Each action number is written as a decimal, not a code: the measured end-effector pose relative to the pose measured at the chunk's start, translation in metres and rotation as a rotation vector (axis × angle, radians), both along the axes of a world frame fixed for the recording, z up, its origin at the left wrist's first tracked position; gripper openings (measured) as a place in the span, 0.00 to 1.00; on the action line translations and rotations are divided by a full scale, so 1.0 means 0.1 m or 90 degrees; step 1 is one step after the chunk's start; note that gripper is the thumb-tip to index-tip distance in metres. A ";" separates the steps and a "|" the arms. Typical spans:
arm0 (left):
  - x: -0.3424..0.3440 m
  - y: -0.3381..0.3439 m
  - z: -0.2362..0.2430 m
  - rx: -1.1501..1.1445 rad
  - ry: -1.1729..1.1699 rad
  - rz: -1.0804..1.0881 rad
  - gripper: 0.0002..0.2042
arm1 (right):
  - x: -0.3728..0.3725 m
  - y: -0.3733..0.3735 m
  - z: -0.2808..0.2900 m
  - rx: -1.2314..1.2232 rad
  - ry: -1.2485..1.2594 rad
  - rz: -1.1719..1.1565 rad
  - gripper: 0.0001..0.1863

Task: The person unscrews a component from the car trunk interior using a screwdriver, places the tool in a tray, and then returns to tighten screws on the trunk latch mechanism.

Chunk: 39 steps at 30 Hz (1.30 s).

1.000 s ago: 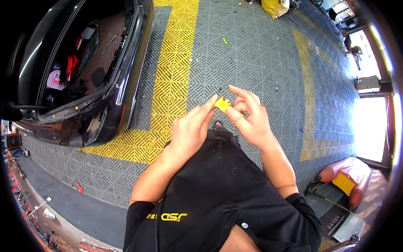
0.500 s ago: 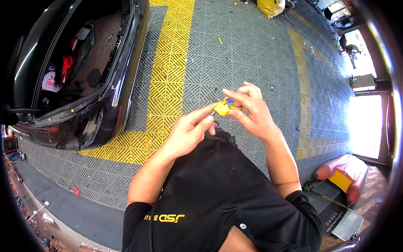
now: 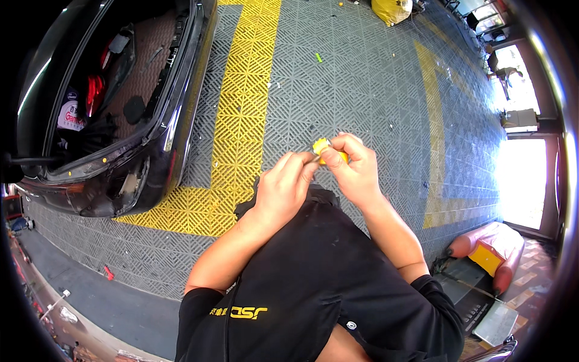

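Note:
Both my hands meet in front of me above the floor, over my black clothing [image 3: 283, 271]. My right hand [image 3: 356, 172] is closed on a small yellow object [image 3: 321, 145], its thumb across the front. My left hand [image 3: 283, 187] has thumb and fingers pinched on a thin, dark metal piece [image 3: 312, 159] at the lower left side of the yellow object. Fingers hide much of both pieces, and their exact shape is too small to make out.
A black car [image 3: 163, 151] with open trunk stands left on grey-and-yellow grid flooring [image 3: 241, 102]. A red inflated-looking item [image 3: 506, 265] lies lower right, a yellow sack [image 3: 389, 9] at the top. Bright doorways [image 3: 522, 181] are on the right, scattered tools along the left edge.
The yellow object has been turned in my fingers, and the round blue part seen earlier is hidden. My right fingers have curled down around it, and my left hand has shifted right.

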State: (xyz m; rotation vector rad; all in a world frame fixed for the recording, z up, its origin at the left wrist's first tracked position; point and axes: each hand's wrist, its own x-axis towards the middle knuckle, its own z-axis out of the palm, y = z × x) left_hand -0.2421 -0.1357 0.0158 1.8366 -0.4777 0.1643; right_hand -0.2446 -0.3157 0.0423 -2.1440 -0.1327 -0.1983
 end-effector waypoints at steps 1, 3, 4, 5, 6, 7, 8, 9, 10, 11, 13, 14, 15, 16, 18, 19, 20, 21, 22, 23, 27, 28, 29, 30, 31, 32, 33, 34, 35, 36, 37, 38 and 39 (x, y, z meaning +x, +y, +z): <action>0.02 0.03 -0.02 0.014 0.011 0.011 0.05 | -0.02 0.06 0.00 0.054 0.044 -0.010 0.12; 0.07 0.10 -0.08 0.041 0.032 0.032 0.06 | -0.02 0.14 0.05 0.103 0.095 -0.018 0.14; 0.10 0.12 -0.09 0.053 0.005 0.049 0.06 | 0.01 0.17 0.08 0.098 0.104 -0.014 0.15; 0.12 0.13 -0.11 0.064 -0.022 0.066 0.06 | 0.04 0.18 0.11 0.034 0.076 0.003 0.16; 0.15 0.15 -0.12 0.076 -0.049 0.083 0.06 | 0.08 0.19 0.12 -0.030 0.048 0.020 0.18; 0.18 0.17 -0.15 0.052 -0.035 0.078 0.07 | 0.11 0.21 0.11 -0.076 0.012 0.020 0.19; 0.22 0.19 -0.19 0.027 -0.022 0.073 0.07 | 0.15 0.22 0.09 -0.123 -0.024 0.022 0.20; 0.25 0.22 -0.21 0.003 -0.008 0.069 0.08 | 0.19 0.23 0.08 -0.169 -0.060 0.023 0.21; 0.27 0.24 -0.18 -0.019 0.059 0.031 0.09 | 0.23 0.21 0.08 -0.176 -0.041 0.037 0.22; 0.28 0.28 -0.13 -0.040 0.126 -0.006 0.10 | 0.27 0.19 0.09 -0.182 -0.022 0.052 0.22; 0.32 0.33 -0.06 -0.113 0.261 -0.071 0.12 | 0.37 0.16 0.10 -0.178 -0.010 0.080 0.24; 0.34 0.35 -0.04 -0.166 0.330 -0.099 0.13 | 0.42 0.16 0.10 -0.168 -0.016 0.095 0.24; 0.37 0.37 -0.03 -0.219 0.399 -0.126 0.14 | 0.48 0.15 0.10 -0.158 -0.022 0.109 0.25; 0.41 0.40 -0.03 -0.266 0.454 -0.171 0.15 | 0.56 0.14 0.12 -0.137 -0.010 0.135 0.25; 0.51 0.49 -0.03 -0.364 0.562 -0.257 0.16 | 0.71 0.09 0.14 -0.094 0.013 0.189 0.25; 0.58 0.54 -0.02 -0.395 0.604 -0.299 0.17 | 0.78 0.06 0.15 -0.085 0.019 0.224 0.24; 0.66 0.58 0.00 -0.427 0.646 -0.340 0.17 | 0.86 0.03 0.16 -0.076 0.026 0.259 0.23; 0.73 0.59 0.03 -0.459 0.687 -0.381 0.18 | 0.93 0.01 0.15 -0.065 0.032 0.296 0.22; 0.80 0.58 0.06 -0.441 0.677 -0.358 0.19 | 1.00 0.00 0.12 -0.038 0.028 0.282 0.21; 0.86 0.56 0.08 -0.424 0.667 -0.334 0.19 | 1.05 0.00 0.08 -0.011 0.024 0.268 0.20; 1.11 0.33 0.01 -0.037 0.223 -0.016 0.10 | 1.36 -0.01 -0.03 -0.014 0.034 0.191 0.17; 1.17 0.25 -0.05 0.029 0.135 0.047 0.08 | 1.45 -0.05 -0.07 -0.032 0.044 0.170 0.16; 1.25 0.18 -0.08 0.098 0.052 0.120 0.07 | 1.55 -0.08 -0.12 -0.020 0.038 0.175 0.16; 1.32 0.10 -0.10 0.121 0.015 0.156 0.07 | 1.65 -0.11 -0.17 -0.007 0.032 0.181 0.15; 1.41 0.03 -0.09 0.146 -0.021 0.192 0.07 | 1.77 -0.14 -0.20 0.007 0.027 0.188 0.14; 1.50 -0.04 -0.07 0.172 -0.057 0.228 0.07 | 1.90 -0.19 -0.17 0.011 0.062 0.219 0.15; 1.58 -0.08 -0.03 0.208 -0.026 0.251 0.08 | 2.04 -0.26 -0.12 0.014 0.096 0.250 0.16; 1.67 -0.13 -0.02 0.221 -0.027 0.270 0.08 | 2.18 -0.31 -0.07 0.018 0.129 0.285 0.17; 1.75 -0.18 -0.02 0.232 -0.028 0.288 0.08 | 2.31 -0.37 -0.05 0.006 0.112 0.309 0.18; 1.82 -0.22 -0.02 0.244 -0.028 0.307 0.08 | 2.44 -0.42 -0.04 -0.006 0.096 0.333 0.19; 1.91 -0.27 -0.02 0.214 0.000 0.314 0.07 | 2.58 -0.47 -0.03 -0.019 0.078 0.356 0.21; 1.98 -0.30 -0.02 0.184 0.028 0.322 0.07 | 2.73 -0.53 -0.03 -0.055 0.050 0.375 0.22; 2.06 -0.33 -0.02 0.152 0.055 0.329 0.07 | 2.87 -0.58 -0.04 -0.091 0.021 0.393 0.23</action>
